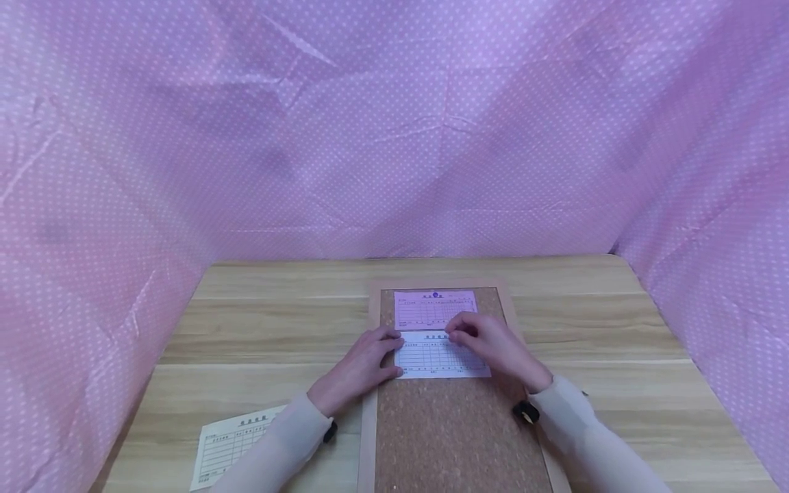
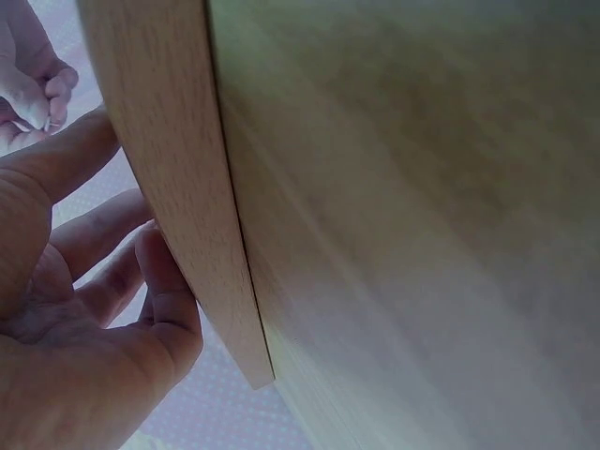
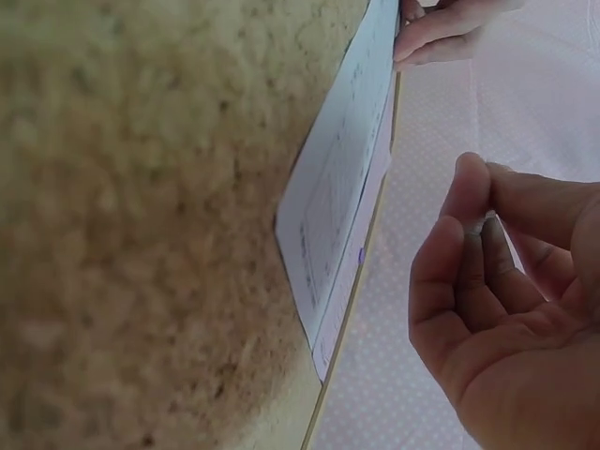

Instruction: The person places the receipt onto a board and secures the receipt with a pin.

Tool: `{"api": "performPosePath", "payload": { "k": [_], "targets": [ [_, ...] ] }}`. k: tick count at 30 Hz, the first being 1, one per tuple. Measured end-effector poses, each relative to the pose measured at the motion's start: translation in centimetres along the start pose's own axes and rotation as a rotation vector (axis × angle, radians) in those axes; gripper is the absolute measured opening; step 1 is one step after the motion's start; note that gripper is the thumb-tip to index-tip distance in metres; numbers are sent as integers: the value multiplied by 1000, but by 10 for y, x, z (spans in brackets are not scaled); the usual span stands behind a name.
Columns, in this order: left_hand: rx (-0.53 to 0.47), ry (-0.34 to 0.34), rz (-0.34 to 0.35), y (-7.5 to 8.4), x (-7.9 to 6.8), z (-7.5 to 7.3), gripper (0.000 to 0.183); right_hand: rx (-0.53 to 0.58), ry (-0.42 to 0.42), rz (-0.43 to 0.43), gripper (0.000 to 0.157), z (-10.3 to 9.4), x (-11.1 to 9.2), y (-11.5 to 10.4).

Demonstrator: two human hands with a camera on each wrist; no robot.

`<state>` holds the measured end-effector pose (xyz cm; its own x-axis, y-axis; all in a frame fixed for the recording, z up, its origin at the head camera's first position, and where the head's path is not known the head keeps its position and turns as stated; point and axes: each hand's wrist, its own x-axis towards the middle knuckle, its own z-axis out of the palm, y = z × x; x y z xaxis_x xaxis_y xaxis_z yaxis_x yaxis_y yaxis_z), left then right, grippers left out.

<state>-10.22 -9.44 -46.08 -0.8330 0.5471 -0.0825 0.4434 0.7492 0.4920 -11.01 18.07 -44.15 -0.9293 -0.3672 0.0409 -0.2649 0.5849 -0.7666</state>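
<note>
A white receipt slip [image 1: 431, 359] lies on the framed cork board [image 1: 456, 438], just below a pink receipt slip [image 1: 419, 311] with a purple push pin [image 1: 435, 294] at its top. My left hand [image 1: 364, 359] rests at the white slip's left edge, thumb and fingers spread apart and touching it. Over the white slip's upper part, my right hand [image 1: 493, 346] pinches a small pale push pin [image 3: 483, 223] between thumb and fingers. The fingers hide most of that pin, and it stands apart from the paper in the right wrist view.
Another pale receipt slip [image 1: 224, 445] lies on the wooden table [image 1: 277, 329], left of the board and partly under the left forearm. The board's wooden frame [image 2: 178, 141] forms a raised border. A pink dotted cloth [image 1: 394, 137] hangs behind and at both sides.
</note>
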Motion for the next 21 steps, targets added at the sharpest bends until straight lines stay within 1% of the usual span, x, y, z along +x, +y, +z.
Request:
{"api": "performPosePath", "payload": {
  "k": [4,7,10,12,16,21],
  "targets": [
    [7,4,2,0,0,-1,55,-9,-13,32,9,2,6,0],
    [6,0,-1,0,1,-1,54,-23,-6,33,9,3,11,0],
    [5,-4,-1,-1,1,-2,53,-10,-7,30,8,6,15,2],
    [0,-8,-1,-1,0,-1,53,1,-19,36,7,7,17,3],
    [-1,-9,1,-1,0,0,54,6,-48,80,7,11,20,4],
    [7,6,13,-1,-1,1,54,15,-74,110,9,13,24,4]
  ]
}}
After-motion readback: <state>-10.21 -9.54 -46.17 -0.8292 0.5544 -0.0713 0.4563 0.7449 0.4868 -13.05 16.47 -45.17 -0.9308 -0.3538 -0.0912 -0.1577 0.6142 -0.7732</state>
